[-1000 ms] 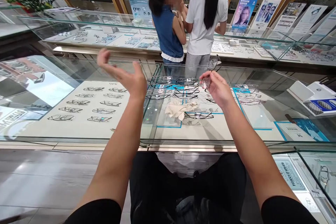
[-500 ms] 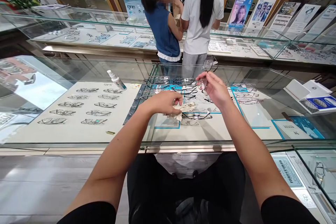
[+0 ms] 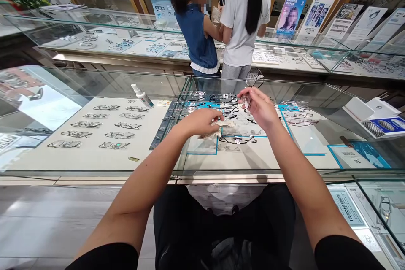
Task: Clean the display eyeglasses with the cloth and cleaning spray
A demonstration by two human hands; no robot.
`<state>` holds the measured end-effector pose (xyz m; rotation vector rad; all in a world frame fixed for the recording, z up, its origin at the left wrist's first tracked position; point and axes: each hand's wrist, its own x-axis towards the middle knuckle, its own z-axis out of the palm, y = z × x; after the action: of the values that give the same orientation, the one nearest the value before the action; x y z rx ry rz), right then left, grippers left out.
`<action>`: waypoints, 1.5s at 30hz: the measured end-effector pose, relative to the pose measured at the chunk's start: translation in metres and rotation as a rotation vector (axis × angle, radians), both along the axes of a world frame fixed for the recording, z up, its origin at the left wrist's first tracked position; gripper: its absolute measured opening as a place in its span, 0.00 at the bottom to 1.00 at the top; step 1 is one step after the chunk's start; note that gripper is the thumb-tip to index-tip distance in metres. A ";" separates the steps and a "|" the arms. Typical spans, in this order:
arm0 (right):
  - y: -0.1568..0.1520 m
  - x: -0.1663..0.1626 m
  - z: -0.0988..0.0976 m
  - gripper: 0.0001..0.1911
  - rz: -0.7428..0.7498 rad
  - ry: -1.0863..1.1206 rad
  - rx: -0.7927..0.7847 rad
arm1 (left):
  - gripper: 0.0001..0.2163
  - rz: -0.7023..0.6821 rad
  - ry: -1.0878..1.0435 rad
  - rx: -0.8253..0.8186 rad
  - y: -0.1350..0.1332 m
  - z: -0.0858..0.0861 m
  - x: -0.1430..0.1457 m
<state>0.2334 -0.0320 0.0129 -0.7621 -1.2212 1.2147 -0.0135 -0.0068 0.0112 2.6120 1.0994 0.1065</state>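
- Glasses [image 3: 249,88], held up over the glass bench [image 3: 284,164] in the right hand [image 3: 261,107]: light, thin-framed, likely fragile; best taken by frame edge or temple, off the lenses.
- Dark slim frame, clear lenses, one tilted up.
- Right grip pinched on the glasses.
- Left hand [image 3: 201,121] pinches a pale cloth [image 3: 218,128], soft and limp, on the bench top.
- Spray bottle [image 3: 142,95] lies well left.

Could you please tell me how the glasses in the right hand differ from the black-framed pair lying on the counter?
The thin-rimmed glasses are lifted above the glass counter, pinched by the right hand; the black-framed glasses lie flat on it, untouched. The held pair stands tilted, the other level. Both have clear lenses.
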 end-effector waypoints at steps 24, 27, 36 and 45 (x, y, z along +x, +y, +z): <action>-0.002 0.000 0.001 0.21 0.016 0.026 0.003 | 0.07 0.250 -0.682 -0.202 0.013 -0.005 0.003; -0.003 0.000 0.003 0.20 0.019 0.028 -0.002 | 0.12 0.289 -0.671 -0.234 0.009 0.000 0.002; -0.003 -0.001 0.003 0.20 0.042 0.066 -0.003 | 0.19 0.234 -0.989 -0.474 0.012 0.004 -0.008; -0.003 0.000 0.003 0.21 0.039 0.037 -0.010 | 0.22 0.298 -1.313 -0.594 0.009 0.013 -0.011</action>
<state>0.2334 -0.0348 0.0155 -0.7232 -1.2048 1.2622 -0.0240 0.0017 0.0241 1.3054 0.7627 1.1426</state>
